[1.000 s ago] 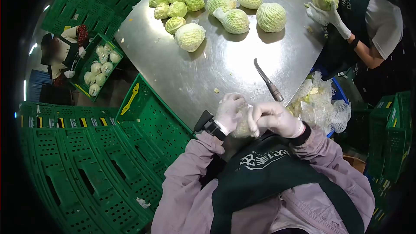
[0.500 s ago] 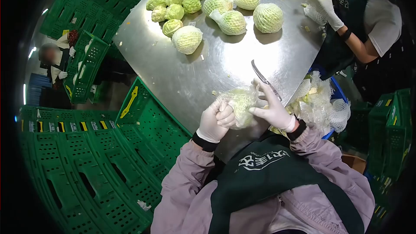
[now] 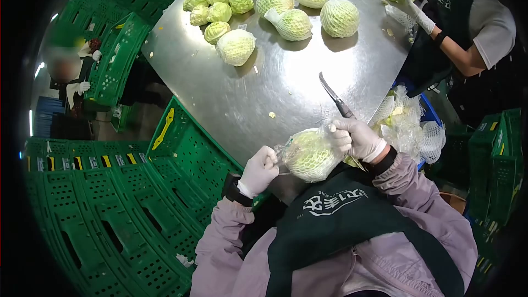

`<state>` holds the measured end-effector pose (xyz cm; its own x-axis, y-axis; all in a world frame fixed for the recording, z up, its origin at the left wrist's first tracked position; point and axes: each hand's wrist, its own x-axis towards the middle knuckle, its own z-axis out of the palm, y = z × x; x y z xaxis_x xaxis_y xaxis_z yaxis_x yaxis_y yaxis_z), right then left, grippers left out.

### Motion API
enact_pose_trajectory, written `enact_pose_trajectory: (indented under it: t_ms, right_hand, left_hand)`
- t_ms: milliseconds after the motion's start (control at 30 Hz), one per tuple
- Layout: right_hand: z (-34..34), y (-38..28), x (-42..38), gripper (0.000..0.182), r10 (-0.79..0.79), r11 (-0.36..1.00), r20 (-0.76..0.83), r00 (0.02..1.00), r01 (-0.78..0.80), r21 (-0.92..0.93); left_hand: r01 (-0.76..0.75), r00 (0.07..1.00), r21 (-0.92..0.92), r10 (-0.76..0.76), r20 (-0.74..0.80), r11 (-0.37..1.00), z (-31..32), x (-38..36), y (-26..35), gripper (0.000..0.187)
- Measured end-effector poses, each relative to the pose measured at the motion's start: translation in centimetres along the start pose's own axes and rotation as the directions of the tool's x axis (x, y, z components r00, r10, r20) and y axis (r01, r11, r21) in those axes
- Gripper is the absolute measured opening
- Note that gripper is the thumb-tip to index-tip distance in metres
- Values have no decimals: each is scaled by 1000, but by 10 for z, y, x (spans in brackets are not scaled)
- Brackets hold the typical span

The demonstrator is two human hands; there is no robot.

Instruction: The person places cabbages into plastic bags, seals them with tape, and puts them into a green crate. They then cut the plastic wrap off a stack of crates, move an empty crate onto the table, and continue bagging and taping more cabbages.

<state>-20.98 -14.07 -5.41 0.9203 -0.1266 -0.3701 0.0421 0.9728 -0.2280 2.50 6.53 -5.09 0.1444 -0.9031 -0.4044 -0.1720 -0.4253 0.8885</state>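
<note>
Between my gloved hands hangs a green cabbage (image 3: 308,159) in clear plastic wrap, close to my apron at the table's near edge. On its left side, my left hand (image 3: 257,172) is closed on a gathered end of the wrap. My right hand (image 3: 357,142) is closed in a fist on the wrap at the upper right of the cabbage. A knife (image 3: 333,94) with a curved blade lies on the metal table (image 3: 220,107) just beyond my right hand; part of its handle is hidden behind that hand.
Several netted cabbages (image 3: 340,18) and small bare cabbages (image 3: 241,2) stand at the far side. Green crates (image 3: 104,203) line the left. At right, a blue bin (image 3: 432,111) holds netting and leaves. A co-worker (image 3: 467,27) handles a cabbage; another person stands far left.
My hands have moved apart, the left one down and left, stretching the wrap. The cabbage now shows more fully between them. The co-worker at right has raised and turned a cabbage.
</note>
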Motion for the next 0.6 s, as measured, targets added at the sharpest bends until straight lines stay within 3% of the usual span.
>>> enact_pose_trajectory:
  t_ms: [33, 67, 133, 167, 200, 267, 300, 333, 367, 400, 433, 467, 533, 567, 600]
  right_hand:
    - [12, 6, 0, 18, 58, 991, -24, 998, -55, 121]
    - [24, 8, 0, 18, 60, 992, -22, 998, -57, 117]
    - [48, 12, -1, 19, 202, 977, 120, 972, -209, 49]
    - [57, 14, -2, 22, 283, 959, 162, 945, -276, -64]
    - [77, 16, -10, 19, 289, 950, 104, 952, -271, -156]
    - [90, 11, -18, 17, 369, 910, 254, 894, -291, -296]
    - [96, 9, -21, 17, 368, 910, 252, 895, -290, -295]
    - [103, 6, -25, 17, 422, 892, 333, 843, -322, -316]
    - [108, 4, -29, 18, 474, 873, 408, 780, -355, -336]
    - [113, 0, -34, 18, 474, 873, 403, 783, -357, -332]
    - [118, -5, -40, 20, 410, 903, 384, 827, -311, -295]
    - [119, -9, -43, 22, 348, 929, 362, 865, -265, -258]
    - [122, -12, -51, 18, 137, 988, 246, 959, -115, -103]
    - [123, -14, -56, 17, 84, 995, 175, 981, -72, -74]
    - [123, -15, -60, 16, 36, 998, 99, 994, -31, -49]
  left_hand:
    - [-88, 985, 64, 97, -144, 994, 9, 2, -7, 37]
    - [-90, 984, 64, 99, -148, 994, 10, 3, -4, 37]
    - [-85, 960, -120, 49, -277, 989, 7, 7, 7, 37]
    - [-237, 940, 53, 243, -240, 970, 2, 16, -9, 64]
    - [-238, 939, 55, 244, -243, 970, -1, 21, -5, 64]
    - [-349, 933, -233, 315, -172, 908, 1, 34, 8, 80]
    - [-321, 946, -320, 313, -78, 891, 8, 36, 28, 92]
    - [-320, 947, -325, 314, -74, 890, 13, 37, 38, 92]
    - [-133, 943, -604, 288, 167, 786, 18, 37, 45, 90]
    - [121, 863, -777, 322, 390, 618, 23, 36, 58, 87]
    - [46, 790, -835, 491, 366, 549, 29, 34, 73, 81]
    - [49, 790, -837, 492, 366, 545, 34, 35, 75, 81]
    - [266, 740, -817, 435, 514, 512, 44, 29, 71, 74]
    - [335, 822, -806, 267, 503, 488, 60, 22, 54, 73]
    - [342, 819, -805, 267, 508, 484, 70, 21, 56, 73]
